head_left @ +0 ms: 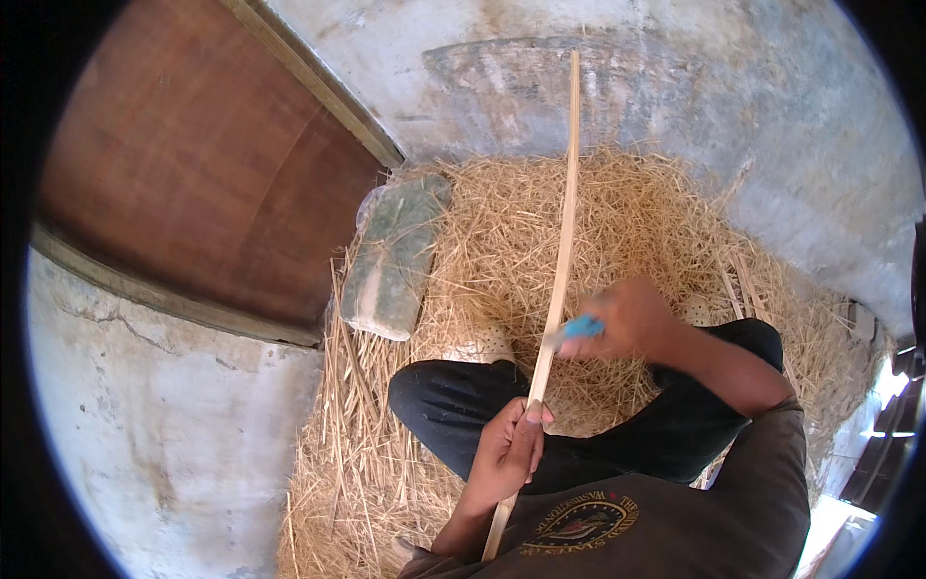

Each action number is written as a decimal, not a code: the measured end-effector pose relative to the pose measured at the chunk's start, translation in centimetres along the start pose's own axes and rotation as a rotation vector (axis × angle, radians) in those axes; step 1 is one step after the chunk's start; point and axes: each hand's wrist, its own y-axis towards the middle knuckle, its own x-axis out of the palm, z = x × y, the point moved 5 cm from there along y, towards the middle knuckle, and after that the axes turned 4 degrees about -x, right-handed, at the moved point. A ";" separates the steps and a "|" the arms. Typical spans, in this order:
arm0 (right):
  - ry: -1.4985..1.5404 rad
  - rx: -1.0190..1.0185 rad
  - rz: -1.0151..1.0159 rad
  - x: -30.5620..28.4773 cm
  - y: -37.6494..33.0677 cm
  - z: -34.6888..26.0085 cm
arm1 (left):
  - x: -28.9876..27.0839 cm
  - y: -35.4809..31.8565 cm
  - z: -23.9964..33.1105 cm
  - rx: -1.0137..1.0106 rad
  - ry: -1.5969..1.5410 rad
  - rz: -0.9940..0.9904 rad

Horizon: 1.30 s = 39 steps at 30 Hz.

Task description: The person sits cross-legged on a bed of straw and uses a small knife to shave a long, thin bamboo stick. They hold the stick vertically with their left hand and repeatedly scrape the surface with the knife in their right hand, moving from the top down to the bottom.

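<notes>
A long, pale strip of split wood or bamboo runs from against my shirt, up between my bent legs, toward the far wall. My left hand is wrapped round its lower part, the thumb lying along the top. Higher on the strip, my right hand grips a blue-handled knife. The blade is at the strip's right edge, but motion blurs it, so I cannot tell how deep it bites. Both dark-trousered legs are folded on either side of the strip.
Thin curled shavings cover the floor around me. A greenish-grey stone block lies left of the strip, near a brown door panel in a wooden frame. Long loose slivers lie below the block. A stained plaster wall stands beyond.
</notes>
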 end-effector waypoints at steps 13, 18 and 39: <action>-0.110 -0.025 0.141 0.7 0.3 -0.5 | 0.0 -0.9 0.4 -0.026 0.088 0.118; -0.214 0.140 0.142 0.1 2.0 6.2 | 0.1 -1.0 0.4 -0.035 0.094 0.092; 0.047 0.084 0.073 0.6 0.9 0.9 | 0.9 0.6 -1.6 -0.160 -0.879 -0.173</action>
